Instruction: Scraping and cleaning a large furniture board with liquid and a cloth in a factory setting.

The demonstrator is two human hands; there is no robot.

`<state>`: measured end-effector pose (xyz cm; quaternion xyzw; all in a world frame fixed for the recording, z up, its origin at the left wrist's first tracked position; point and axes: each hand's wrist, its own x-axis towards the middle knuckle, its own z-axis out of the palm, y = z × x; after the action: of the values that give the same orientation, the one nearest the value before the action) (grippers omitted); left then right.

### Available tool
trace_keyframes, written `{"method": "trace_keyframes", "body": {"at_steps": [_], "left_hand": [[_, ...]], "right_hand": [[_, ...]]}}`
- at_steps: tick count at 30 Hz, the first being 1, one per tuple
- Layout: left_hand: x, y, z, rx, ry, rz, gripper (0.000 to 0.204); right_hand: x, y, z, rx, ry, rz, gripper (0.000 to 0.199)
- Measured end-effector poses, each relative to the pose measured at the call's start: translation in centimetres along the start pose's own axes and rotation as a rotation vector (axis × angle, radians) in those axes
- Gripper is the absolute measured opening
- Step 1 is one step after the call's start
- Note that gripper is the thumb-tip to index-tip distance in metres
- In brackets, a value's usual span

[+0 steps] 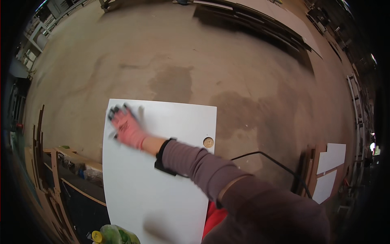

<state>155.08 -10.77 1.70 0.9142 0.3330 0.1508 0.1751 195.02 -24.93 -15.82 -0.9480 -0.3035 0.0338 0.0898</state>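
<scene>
My right hand [128,131], in a pink glove with dark fingertips, reaches across from the lower right. It lies over the far left corner of a white panel [162,195], fingers spread and slightly blurred. No held object shows, though the space under the palm is hidden. Near the panel's right edge is a round hole [208,142] with a bare chipboard look. A green bottle with a yellow cap [115,235] is at the near left corner. My left hand is out of view.
Wooden strips and dark boards [53,179] stand at the left. A low stack of large panels [252,22] lies at the far right. White and brown pieces [329,171] are at the right. A black hose or cable [280,167] curves beside my arm.
</scene>
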Motion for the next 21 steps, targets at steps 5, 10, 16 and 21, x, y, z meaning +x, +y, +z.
{"method": "trace_keyframes", "body": {"at_steps": [5, 10, 16, 21], "left_hand": [[1.5, 9.3, 0.2, 0.038, 0.088, 0.175, 0.059], [1.1, 9.1, -0.9, -0.024, -0.071, -0.113, 0.044], [-4.2, 1.8, -2.8, -0.169, 0.187, 0.224, 0.061], [-8.0, -1.6, -4.9, -0.406, 0.168, 0.021, 0.061]], "right_hand": [[-10.0, 11.7, -1.1, 0.135, 0.342, 0.149, 0.061], [-16.6, 10.6, -4.7, -0.035, 0.054, 0.185, 0.059], [-18.4, -3.8, -0.5, 0.606, -0.012, -0.349, 0.067], [-14.7, -13.1, 0.6, 0.125, -0.031, -0.431, 0.068]]}}
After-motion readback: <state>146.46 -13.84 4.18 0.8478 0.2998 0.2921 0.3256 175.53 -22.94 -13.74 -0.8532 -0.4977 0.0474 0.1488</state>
